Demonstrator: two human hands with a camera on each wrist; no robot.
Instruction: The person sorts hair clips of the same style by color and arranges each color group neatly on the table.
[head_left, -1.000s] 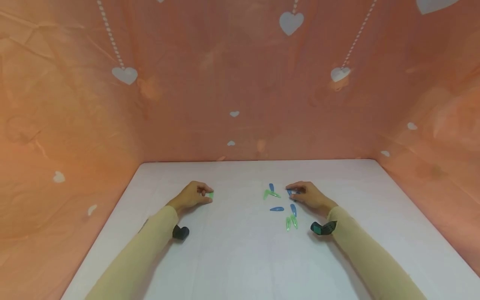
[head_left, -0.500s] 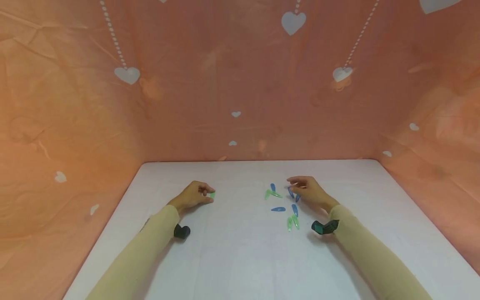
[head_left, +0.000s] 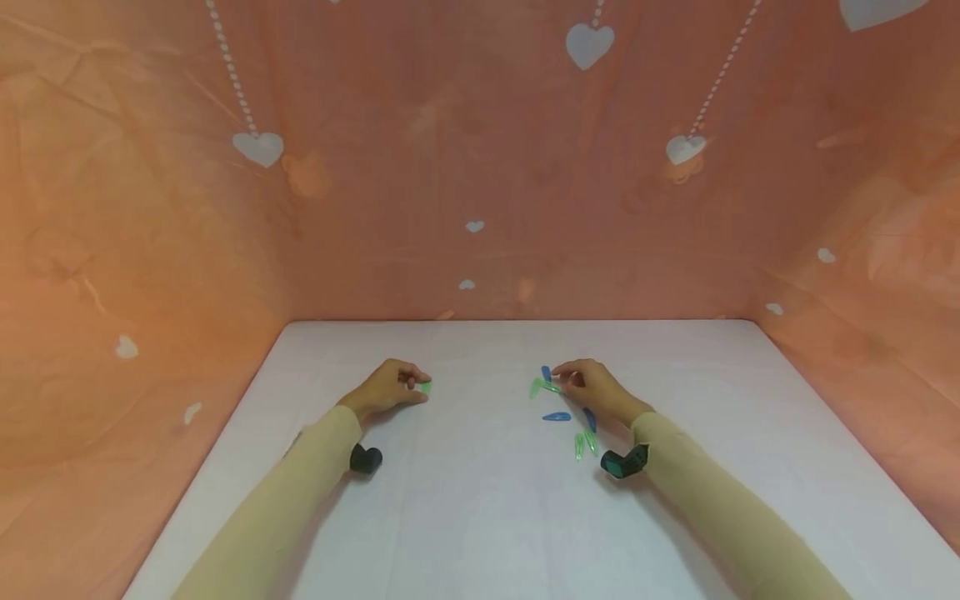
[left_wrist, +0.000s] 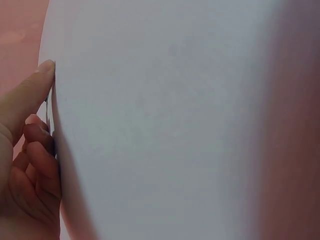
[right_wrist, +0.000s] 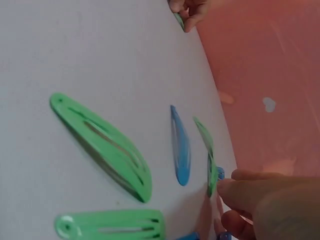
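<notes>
My left hand (head_left: 386, 387) stays low over the left part of the white table, its thumb and fingers pinching a green hair clip (head_left: 426, 387) by its ends. In the left wrist view the thumb (left_wrist: 30, 95) meets the tabletop and the clip is mostly hidden. On the right, my right hand (head_left: 600, 393) has thumb and index finger apart beside another green hair clip (head_left: 551, 387). Its thumb appears to touch that clip's end (right_wrist: 211, 185) in the right wrist view. A blue hair clip (head_left: 546, 373) lies just beyond the fingertips.
Around the right hand lie a blue clip (head_left: 557, 417), a partly covered blue clip (head_left: 590, 419), a green clip (head_left: 536, 388) and two green clips (head_left: 579, 447) nearer me. An orange cloth with hearts (head_left: 517, 208) walls the white table (head_left: 480, 500).
My right hand has left the blue clips on the right and moved left to the green clip, now covering the blue ones. The left hand keeps its place and hold.
</notes>
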